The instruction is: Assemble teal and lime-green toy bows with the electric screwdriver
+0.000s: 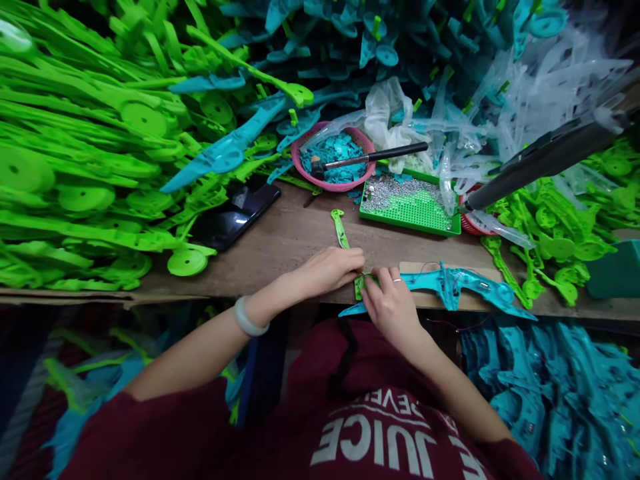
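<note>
1. Wooden bench (280,240), near edge: we log our left hand (330,270) and right hand (393,307) meeting here, fingertips touching.
2. Small green piece (359,287): pinched shut between the fingers of both hands, held against the end of a teal moulded body (465,287) that lies along the bench edge to the right.
3. Step, as we judge it: seating the green piece into the teal body. The next move calls for fine alignment and a firm press, with the body kept steady.
4. Bench stock: a loose green strip (341,230) just beyond the left hand; a pink bowl (300,170) of teal bits with a hammer (370,157) across it; a green tray (410,227) of small metal parts; a phone (237,213).
5. Surroundings: green mouldings (75,167) heaped left; teal mouldings (550,393) heaped below right.
</note>
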Tool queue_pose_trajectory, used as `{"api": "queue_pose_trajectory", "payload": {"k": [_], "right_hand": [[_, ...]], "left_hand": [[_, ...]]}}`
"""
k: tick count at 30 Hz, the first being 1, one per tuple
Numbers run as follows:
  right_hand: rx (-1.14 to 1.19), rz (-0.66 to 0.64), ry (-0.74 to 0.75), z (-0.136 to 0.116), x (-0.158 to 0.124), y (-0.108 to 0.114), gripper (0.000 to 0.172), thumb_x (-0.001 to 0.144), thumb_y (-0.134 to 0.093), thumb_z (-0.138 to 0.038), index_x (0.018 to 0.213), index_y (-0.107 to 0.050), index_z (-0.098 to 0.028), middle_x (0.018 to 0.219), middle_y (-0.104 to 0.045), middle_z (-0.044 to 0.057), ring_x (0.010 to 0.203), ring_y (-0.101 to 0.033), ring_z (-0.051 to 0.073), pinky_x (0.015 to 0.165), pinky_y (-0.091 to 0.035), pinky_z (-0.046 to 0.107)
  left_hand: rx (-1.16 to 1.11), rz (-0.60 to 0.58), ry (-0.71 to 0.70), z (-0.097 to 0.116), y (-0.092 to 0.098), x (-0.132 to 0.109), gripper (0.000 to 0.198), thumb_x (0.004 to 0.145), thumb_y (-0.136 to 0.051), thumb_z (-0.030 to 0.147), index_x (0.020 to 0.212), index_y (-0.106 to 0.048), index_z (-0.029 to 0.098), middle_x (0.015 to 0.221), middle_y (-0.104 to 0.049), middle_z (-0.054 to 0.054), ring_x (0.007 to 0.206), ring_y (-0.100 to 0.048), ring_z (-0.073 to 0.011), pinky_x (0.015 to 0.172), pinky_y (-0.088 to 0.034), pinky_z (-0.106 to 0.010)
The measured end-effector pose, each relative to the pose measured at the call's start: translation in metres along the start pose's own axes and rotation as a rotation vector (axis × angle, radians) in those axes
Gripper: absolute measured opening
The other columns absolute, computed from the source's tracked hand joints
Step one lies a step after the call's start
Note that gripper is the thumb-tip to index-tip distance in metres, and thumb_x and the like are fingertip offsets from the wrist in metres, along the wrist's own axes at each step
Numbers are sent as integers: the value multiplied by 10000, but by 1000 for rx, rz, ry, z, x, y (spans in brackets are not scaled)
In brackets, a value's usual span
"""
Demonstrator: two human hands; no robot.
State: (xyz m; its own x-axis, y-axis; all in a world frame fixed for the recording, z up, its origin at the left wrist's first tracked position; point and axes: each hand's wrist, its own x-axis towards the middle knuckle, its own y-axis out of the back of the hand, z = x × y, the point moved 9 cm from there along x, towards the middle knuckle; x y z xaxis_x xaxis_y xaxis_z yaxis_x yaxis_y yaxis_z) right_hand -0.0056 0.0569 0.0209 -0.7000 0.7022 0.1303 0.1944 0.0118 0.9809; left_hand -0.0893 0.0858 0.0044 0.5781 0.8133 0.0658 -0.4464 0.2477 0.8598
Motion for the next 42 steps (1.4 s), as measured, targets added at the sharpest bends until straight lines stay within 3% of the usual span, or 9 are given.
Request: {"api": "queue_pose_trajectory", "payload": {"k": [5,8,12,14,19,24,27,33,42], "right_hand": [[233,-69,84,15,-11,2,264,954,-583,-295,1162,-611,-133,1121,-593,157,1013,-549,279,847,-524,417],[407,3,103,39,-19,16,285,955,-575,-267,1223,-568,-173,1148,-594,132,1067,-562,253,897,-520,415],[274,46,105,79,-32,29,159,961,-518,-210,1047,-650,-188,1081,-638,125,983,-526,257,843,-478,435],[225,6,131,90,-34,28,178,968,-510,-209,1065,-655,-176,1073,-659,125,961,-502,255,826,-462,425],[187,-49,271,67,-20,17,140,960,-564,-266,975,-675,-181,1065,-647,107,977,-465,255,809,-426,401],[128,-93,203,41,-4,0,83,891,-633,-171,813,-658,-165,999,-606,118,963,-446,265,729,-409,371],[194,-78,179,43,-2,-3,84,882,-626,-131,812,-654,-169,996,-602,111,955,-448,259,738,-425,368],[392,57,269,51,-15,6,119,954,-562,-184,917,-675,-180,996,-624,97,928,-467,230,781,-463,359],[259,135,289,53,-21,3,186,992,-489,-225,921,-657,-187,972,-631,114,886,-490,245,776,-455,388]], "left_hand": [[241,32,-87,13,-7,-9,176,977,-480,165,1007,-651,191,942,-659,-35,765,-628,-162,633,-436,-272],[236,32,-121,23,-6,-17,220,982,-475,194,1085,-668,177,1062,-698,-72,849,-675,-193,706,-516,-301],[234,45,-46,39,-5,-24,329,1007,-450,283,1246,-637,157,1338,-640,-154,1088,-673,-281,899,-551,-429],[293,45,41,47,-9,-26,366,1016,-446,319,1271,-629,133,1427,-572,-204,1129,-660,-330,888,-559,-471],[362,78,216,58,-20,-27,358,994,-510,291,1265,-624,86,1470,-526,-227,1138,-648,-345,836,-583,-451],[346,127,272,54,-18,-29,331,978,-542,270,1263,-610,117,1458,-558,-172,1162,-632,-301,921,-571,-425],[321,138,295,51,-16,-30,375,974,-547,255,1327,-571,135,1457,-562,-157,1174,-628,-293,946,-566,-431],[275,141,324,51,-16,-33,380,983,-539,271,1348,-563,169,1463,-559,-141,1222,-605,-281,958,-565,-431],[369,216,260,52,-17,-31,326,1012,-489,309,1248,-653,155,1445,-569,-162,1144,-630,-262,953,-559,-407]]}}
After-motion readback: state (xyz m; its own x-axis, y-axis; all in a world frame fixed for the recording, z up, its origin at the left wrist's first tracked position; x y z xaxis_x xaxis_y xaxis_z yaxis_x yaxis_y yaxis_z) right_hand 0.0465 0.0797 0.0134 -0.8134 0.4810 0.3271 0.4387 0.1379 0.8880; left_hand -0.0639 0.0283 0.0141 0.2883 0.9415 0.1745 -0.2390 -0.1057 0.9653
